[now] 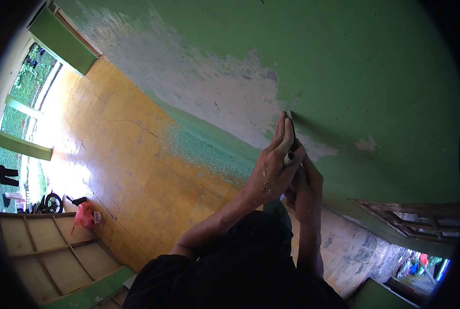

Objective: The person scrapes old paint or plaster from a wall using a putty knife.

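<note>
Both my hands are raised together against a green painted wall (349, 77). They hold a scraper (289, 158), whose pale tubular handle end pokes out between them. Its thin edge meets the wall just beyond the fingertips. My left hand (270, 172) lies along the tool with its fingers stretched towards that edge. Close beside it, my right hand (308, 181) grips the tool from the other side, its fingers partly hidden. A broad bare grey-white patch (222, 92) of wall, ragged at its borders, spreads left from the tool. Small flakes cling to my left wrist.
Green paint flakes (210, 154) litter the yellow tiled floor (149, 170) along the wall's foot. A pink plastic bag (84, 215) sits by a wooden-framed panel (44, 239). At right is a wooden window frame (407, 218). A motorbike wheel (54, 202) shows outside.
</note>
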Demonstrator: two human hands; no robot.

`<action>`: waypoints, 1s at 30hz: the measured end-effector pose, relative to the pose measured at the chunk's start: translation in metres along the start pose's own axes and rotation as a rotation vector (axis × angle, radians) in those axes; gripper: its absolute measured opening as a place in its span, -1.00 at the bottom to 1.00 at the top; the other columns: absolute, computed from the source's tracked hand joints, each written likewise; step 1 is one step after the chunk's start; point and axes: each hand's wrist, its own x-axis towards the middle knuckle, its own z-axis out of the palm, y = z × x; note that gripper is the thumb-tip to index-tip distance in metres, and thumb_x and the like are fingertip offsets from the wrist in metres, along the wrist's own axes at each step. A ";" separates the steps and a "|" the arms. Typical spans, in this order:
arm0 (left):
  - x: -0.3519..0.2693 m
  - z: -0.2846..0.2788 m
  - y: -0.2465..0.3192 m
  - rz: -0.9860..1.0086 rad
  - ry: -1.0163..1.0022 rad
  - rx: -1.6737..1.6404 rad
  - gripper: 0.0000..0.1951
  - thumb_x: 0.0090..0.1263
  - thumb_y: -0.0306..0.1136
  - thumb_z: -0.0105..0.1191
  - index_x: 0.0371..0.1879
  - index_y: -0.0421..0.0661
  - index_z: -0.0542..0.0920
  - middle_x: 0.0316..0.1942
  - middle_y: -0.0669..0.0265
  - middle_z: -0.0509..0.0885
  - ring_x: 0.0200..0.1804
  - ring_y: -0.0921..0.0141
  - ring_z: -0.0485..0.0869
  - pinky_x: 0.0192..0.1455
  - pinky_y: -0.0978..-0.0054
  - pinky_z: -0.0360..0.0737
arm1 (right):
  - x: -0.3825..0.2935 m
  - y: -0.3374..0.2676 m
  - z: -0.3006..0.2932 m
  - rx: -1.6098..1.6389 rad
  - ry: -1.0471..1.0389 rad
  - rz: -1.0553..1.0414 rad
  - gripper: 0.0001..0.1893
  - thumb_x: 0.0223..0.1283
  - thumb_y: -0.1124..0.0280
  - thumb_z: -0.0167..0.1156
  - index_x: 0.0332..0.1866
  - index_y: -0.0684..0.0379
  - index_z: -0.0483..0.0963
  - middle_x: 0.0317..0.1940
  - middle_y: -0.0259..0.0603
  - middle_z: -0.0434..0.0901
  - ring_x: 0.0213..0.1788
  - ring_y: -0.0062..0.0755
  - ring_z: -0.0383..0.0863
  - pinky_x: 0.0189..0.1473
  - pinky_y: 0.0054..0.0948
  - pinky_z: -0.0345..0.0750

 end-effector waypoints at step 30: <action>-0.001 0.018 0.001 0.116 0.140 0.041 -0.31 0.50 -0.34 -0.05 0.40 -0.56 -0.01 0.45 -0.41 0.02 0.48 -0.14 0.08 0.47 0.18 0.24 | 0.000 0.003 -0.004 -0.035 0.033 -0.065 -0.60 0.52 0.36 -0.16 0.32 0.24 0.40 -0.60 -0.52 0.37 -0.71 -0.85 0.16 -0.72 -0.66 0.08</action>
